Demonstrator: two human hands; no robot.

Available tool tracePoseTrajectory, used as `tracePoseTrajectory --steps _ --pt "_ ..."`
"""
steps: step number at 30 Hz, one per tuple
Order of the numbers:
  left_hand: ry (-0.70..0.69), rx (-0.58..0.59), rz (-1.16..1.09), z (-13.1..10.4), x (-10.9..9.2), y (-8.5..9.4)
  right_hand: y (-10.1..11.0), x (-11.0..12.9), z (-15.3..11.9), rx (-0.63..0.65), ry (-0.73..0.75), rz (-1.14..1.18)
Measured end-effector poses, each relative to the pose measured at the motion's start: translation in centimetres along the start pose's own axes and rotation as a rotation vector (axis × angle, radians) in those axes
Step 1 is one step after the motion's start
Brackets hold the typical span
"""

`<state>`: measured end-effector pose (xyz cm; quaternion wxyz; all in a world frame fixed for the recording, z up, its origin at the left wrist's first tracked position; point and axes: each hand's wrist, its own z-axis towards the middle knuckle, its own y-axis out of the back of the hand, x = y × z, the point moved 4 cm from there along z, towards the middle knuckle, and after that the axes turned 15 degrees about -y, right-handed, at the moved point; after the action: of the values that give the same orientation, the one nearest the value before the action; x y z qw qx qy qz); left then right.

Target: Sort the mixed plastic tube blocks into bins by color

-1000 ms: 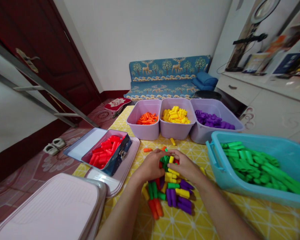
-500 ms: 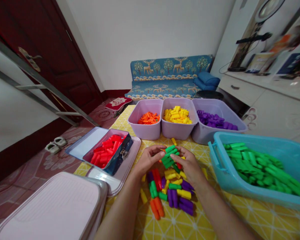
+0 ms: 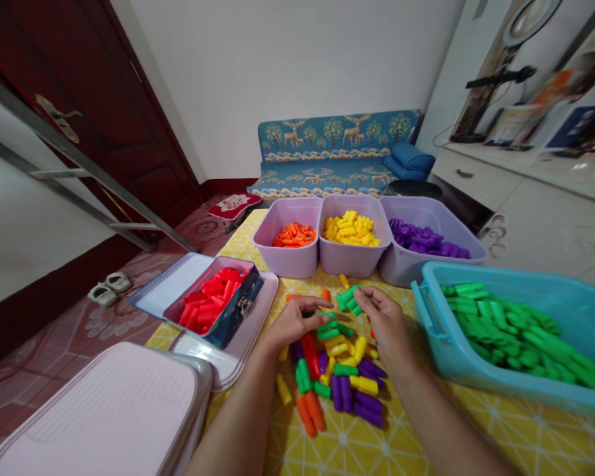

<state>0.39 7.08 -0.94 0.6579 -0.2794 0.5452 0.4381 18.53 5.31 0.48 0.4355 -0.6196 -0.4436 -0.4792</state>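
Between the thumb and fingers of my right hand [image 3: 384,320] is a cluster of green pieces [image 3: 348,301], raised over the yellow cloth. My left hand [image 3: 297,322] is curled just left of it, with its thumb and fingertips at a green piece [image 3: 328,317]. Below both hands lies a mixed pile of small tube-shaped pieces: green [image 3: 346,370], yellow [image 3: 364,385], purple [image 3: 368,408], red [image 3: 309,352] and orange [image 3: 311,413]. A single yellow piece [image 3: 344,281] lies beyond my hands.
Lilac bins hold orange [image 3: 293,236], yellow [image 3: 352,228] and purple pieces [image 3: 426,239]. A blue bin [image 3: 506,383] of green pieces stands right. Left are an open tin [image 3: 238,311] of red pieces and pink lids [image 3: 109,410]. A patterned sofa [image 3: 332,152] stands behind.
My hands have moved apart. The green cluster held between both has split, with part now in my right hand, raised slightly right, and green pieces by my left fingers.
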Motion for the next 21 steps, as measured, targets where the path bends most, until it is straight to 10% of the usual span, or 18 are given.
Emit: tracePoseTrajectory --steps 7,16,21 --pt "-0.026 -0.006 0.095 0.3 -0.7 -0.3 -0.9 2.0 -1.2 0.059 0.017 -0.091" --pt "-0.078 -0.171 0.108 0.3 0.5 -0.3 2.2 8.4 -3.6 -0.239 0.370 0.654" --pt "-0.115 -0.208 0.201 0.5 -0.2 -0.2 4.3 9.1 -3.3 -0.323 0.298 0.765"
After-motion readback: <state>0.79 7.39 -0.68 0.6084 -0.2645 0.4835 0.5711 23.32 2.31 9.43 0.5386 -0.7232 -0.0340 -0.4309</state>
